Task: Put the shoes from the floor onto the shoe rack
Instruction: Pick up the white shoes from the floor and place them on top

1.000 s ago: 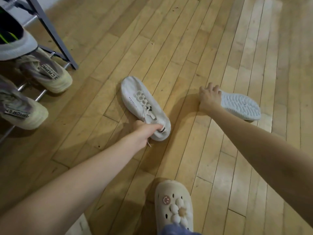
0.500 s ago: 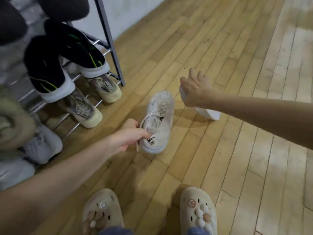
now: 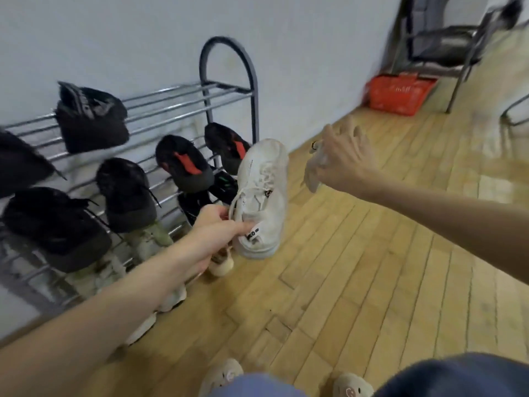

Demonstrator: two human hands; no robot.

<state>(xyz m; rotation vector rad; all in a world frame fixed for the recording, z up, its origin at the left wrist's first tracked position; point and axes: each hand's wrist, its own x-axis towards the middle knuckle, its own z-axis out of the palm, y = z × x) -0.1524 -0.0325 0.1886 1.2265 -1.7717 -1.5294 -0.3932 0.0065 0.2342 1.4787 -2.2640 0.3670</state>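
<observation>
My left hand (image 3: 217, 227) grips a white sneaker (image 3: 262, 196) by its heel collar and holds it in the air, toe pointing up and away, just right of the shoe rack (image 3: 183, 101). My right hand (image 3: 340, 159) is raised to the right of it and is closed on the second white sneaker (image 3: 315, 173), which is blurred and mostly hidden behind the hand. The metal rack stands against the white wall and carries several dark shoes on its upper rails and pale ones lower down.
A red basket (image 3: 398, 94) sits on the wood floor by the wall at the back right, beside a dark metal chair (image 3: 446, 44). My feet in beige clogs (image 3: 220, 378) show at the bottom edge.
Both sneakers have been lifted off the floor and carried up toward the rack. My view has swung up and left, bringing the rack's upper shelves and the wall into sight.
</observation>
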